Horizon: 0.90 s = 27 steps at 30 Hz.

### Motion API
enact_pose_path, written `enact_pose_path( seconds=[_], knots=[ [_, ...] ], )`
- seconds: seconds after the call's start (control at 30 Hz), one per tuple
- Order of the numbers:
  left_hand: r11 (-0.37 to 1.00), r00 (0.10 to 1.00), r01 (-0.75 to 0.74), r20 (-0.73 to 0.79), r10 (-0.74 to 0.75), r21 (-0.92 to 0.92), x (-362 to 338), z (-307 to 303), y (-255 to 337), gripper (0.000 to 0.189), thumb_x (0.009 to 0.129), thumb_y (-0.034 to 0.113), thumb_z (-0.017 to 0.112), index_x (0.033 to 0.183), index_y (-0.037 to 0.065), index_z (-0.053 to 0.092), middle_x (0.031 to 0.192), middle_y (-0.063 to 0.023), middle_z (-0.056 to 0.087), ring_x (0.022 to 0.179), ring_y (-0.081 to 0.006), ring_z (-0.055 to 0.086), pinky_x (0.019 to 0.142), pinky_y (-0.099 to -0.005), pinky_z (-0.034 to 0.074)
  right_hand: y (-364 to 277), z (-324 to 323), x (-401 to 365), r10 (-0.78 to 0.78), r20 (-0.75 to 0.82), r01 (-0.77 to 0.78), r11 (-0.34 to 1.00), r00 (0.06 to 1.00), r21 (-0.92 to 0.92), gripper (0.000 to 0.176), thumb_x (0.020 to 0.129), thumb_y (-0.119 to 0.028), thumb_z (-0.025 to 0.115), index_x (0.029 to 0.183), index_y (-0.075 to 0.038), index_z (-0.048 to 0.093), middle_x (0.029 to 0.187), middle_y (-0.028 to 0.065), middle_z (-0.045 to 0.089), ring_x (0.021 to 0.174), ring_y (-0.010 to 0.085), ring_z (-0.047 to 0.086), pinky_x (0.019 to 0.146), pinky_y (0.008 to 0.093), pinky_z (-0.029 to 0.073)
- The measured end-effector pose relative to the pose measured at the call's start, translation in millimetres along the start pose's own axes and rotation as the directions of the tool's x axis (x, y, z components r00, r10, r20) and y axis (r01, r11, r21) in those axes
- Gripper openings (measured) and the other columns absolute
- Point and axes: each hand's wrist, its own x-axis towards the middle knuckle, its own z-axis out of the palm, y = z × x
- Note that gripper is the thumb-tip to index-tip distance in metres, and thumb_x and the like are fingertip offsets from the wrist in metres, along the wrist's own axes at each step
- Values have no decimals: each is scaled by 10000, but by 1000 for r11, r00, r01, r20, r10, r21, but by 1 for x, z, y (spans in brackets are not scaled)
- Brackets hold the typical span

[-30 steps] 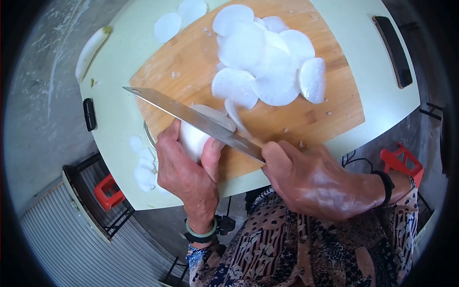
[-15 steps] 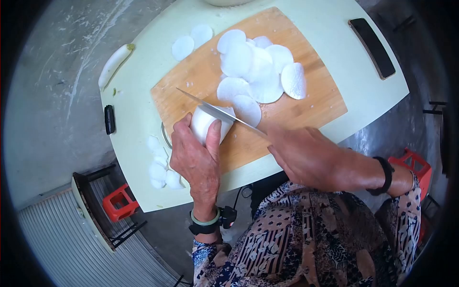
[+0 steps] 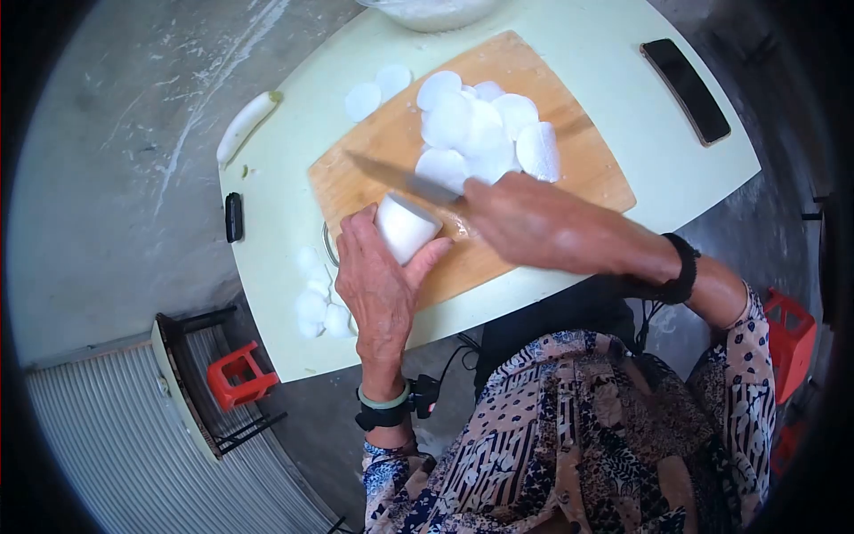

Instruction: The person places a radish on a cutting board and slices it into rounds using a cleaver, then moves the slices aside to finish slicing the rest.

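Note:
My left hand (image 3: 378, 280) is closed round a thick piece of white radish (image 3: 405, 227), which lies on the wooden cutting board (image 3: 583, 147) with its cut face turned right. In my right hand (image 3: 543, 222) is the handle of a kitchen knife (image 3: 396, 176). Its blade points left across the board, just beyond the radish and apart from it, slightly blurred. A heap of thin round radish slices (image 3: 485, 129) overlaps on the far part of the board. The knife and right hand cover the heap's near edge.
Two slices (image 3: 363, 101) lie on the pale table (image 3: 302, 191) past the board. Radish scraps (image 3: 313, 309) sit at the near left. Along the left edge are a long white vegetable (image 3: 247, 126) and a small black object (image 3: 234, 217). A phone (image 3: 685, 89) lies right; a bowl (image 3: 431, 11) stands behind.
The knife has left the radish's cut end and moved away toward the slices. My left thumb has shifted to the radish's near right side. The whole view has shifted slightly.

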Motion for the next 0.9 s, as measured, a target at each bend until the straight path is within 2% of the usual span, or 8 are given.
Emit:
enact_pose_path(
  seconds=[0.07, 0.13, 0.23, 0.37, 0.6, 0.7, 0.83, 0.9],
  knots=[
    [1000, 999, 19, 30, -19, -7, 1, -1, 0, 724, 797, 486, 842, 1271, 23, 551, 1191, -190, 636, 1047, -389, 655, 853, -478, 529, 10, -12, -2, 39, -7, -39, 999, 999, 20, 246, 1018, -153, 502, 993, 87, 548, 705, 189, 627, 530, 346, 604, 544, 427, 500],
    [999, 998, 33, 58, -32, -20, 1, -3, -2, 789, 753, 494, 867, 1289, 19, 536, 1206, -196, 612, 1062, -390, 639, 839, -502, 528, 8, -35, -12, 218, 84, -233, 907, 972, 351, 321, 993, -194, 507, 998, 112, 604, 710, 91, 602, 496, 180, 583, 449, 317, 495],
    [991, 995, 87, 60, -81, -104, 2, -5, -2, 762, 769, 463, 866, 1296, 16, 546, 1190, -190, 622, 1058, -384, 642, 857, -483, 531, 18, -44, -28, 290, 49, -261, 760, 956, 595, 307, 1000, -240, 538, 952, 57, 597, 683, -13, 506, 475, 40, 484, 389, 227, 420],
    [958, 971, 193, 179, -157, -211, 1, -12, 3, 718, 797, 444, 851, 1300, 14, 571, 1178, -182, 635, 1066, -371, 646, 869, -467, 532, 25, -51, -35, 350, -101, -203, 730, 931, 653, 273, 1036, -255, 555, 990, 14, 552, 665, -32, 494, 430, 25, 444, 380, 200, 379],
    [986, 997, 54, 72, -43, -159, -1, -6, -2, 693, 825, 440, 832, 1303, 8, 576, 1166, -181, 653, 1057, -372, 659, 861, -440, 538, 3, -25, -65, 91, -331, 3, 962, 939, 272, 242, 1044, -194, 521, 1116, 31, 576, 651, 18, 548, 531, 97, 547, 487, 279, 409],
    [922, 984, 164, 124, -128, -350, -5, -6, 3, 679, 837, 413, 827, 1307, -2, 567, 1171, -183, 640, 1060, -376, 645, 840, -445, 539, -13, -5, -88, 125, -185, -78, 967, 975, 241, 201, 1014, -121, 591, 1132, 28, 525, 735, 213, 615, 603, 364, 627, 535, 402, 448],
    [895, 961, 252, 205, -186, -369, -7, -8, 11, 650, 868, 383, 803, 1329, 2, 547, 1180, -199, 628, 1069, -389, 626, 847, -456, 532, -19, 12, -104, -28, -156, 28, 1000, 987, -7, 197, 975, -80, 630, 980, 16, 458, 733, 196, 590, 564, 397, 619, 484, 444, 476],
    [987, 998, 4, 55, 4, -160, -7, -5, 7, 597, 907, 356, 765, 1332, 7, 533, 1174, -211, 623, 1072, -399, 615, 860, -469, 521, -20, 14, -109, -51, -129, 49, 999, 990, -15, 195, 975, -78, 630, 970, 17, 459, 753, 193, 583, 563, 384, 619, 483, 439, 479]
  ],
)
